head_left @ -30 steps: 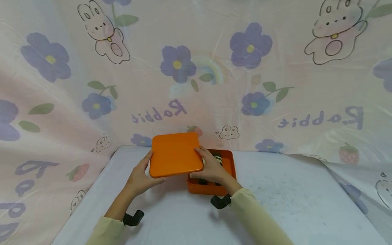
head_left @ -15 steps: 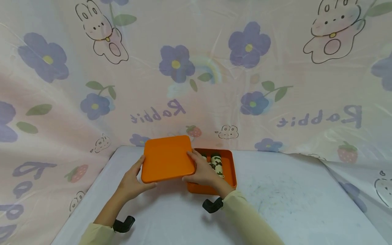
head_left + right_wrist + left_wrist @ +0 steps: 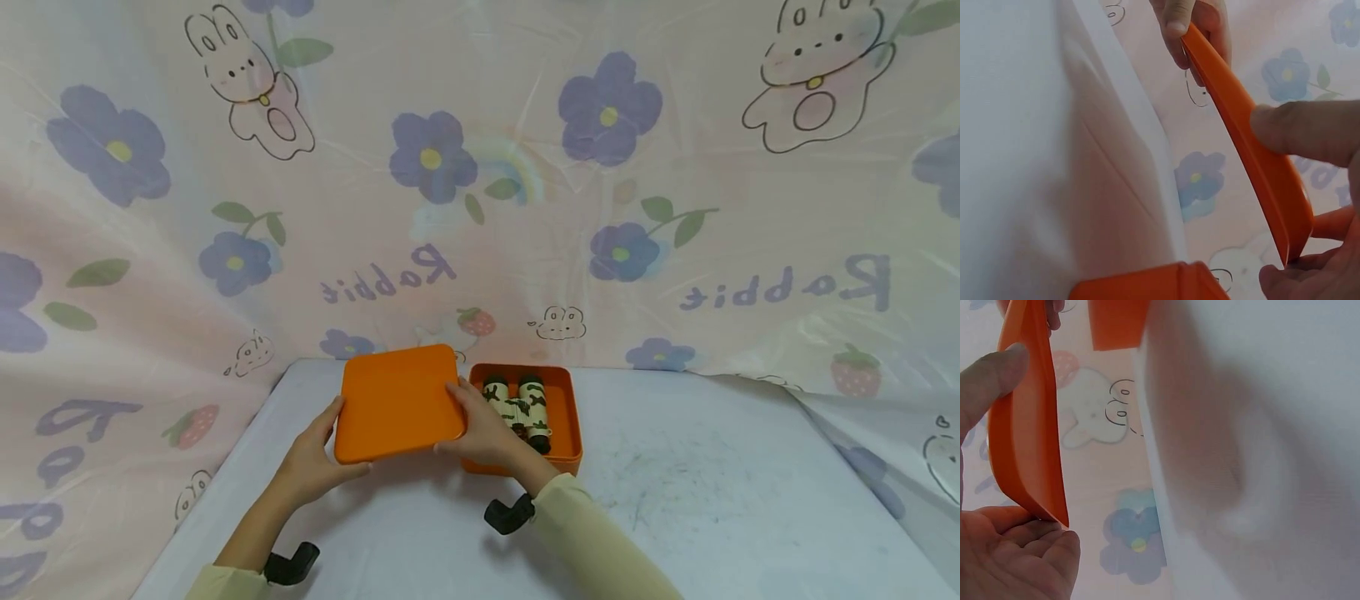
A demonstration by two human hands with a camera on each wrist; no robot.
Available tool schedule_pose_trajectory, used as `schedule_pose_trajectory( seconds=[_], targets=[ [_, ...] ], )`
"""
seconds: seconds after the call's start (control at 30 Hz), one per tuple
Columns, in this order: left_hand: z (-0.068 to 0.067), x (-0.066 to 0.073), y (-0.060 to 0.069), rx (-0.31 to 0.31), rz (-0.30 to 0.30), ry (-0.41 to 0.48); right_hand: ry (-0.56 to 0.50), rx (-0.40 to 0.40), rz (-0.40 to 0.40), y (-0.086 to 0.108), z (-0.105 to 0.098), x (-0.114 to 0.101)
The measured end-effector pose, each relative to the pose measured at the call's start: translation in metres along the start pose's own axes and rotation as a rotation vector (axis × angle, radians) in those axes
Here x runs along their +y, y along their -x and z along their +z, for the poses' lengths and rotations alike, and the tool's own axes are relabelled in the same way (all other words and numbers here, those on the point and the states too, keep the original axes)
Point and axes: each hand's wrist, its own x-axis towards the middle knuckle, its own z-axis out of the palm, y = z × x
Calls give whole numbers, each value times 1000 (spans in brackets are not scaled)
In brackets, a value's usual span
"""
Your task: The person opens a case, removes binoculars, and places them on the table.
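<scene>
An orange box lid is held up off the table, tilted, between both hands. My left hand grips its left edge, the thumb on the near side. On the lid's right edge, my right hand pinches with thumb and fingers, as the right wrist view also shows. Just behind and below the right hand sits the open orange box. Inside it lie camouflage-patterned binoculars with dark ends; the right hand covers part of them and of the box's left side.
The box stands on a white-covered table with faint dark marks to the right. A patterned curtain with rabbits and flowers hangs behind the table and along its sides. Black wrist mounts sit below both hands.
Both hands have carried the lid left and slightly down, off to the side of the box. The binoculars, mostly covered before, now show more fully. The box has stayed in place.
</scene>
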Motion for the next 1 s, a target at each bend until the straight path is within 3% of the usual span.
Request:
schedule_pose_trajectory(
  seconds=[0.63,1.0],
  targets=[
    [-9,-17,14,-61,-70,-12,18,-40,-7,-1,23,-9],
    [-13,-24,18,-111,-88,-40,35,-76,59,1,38,-10]
  ],
)
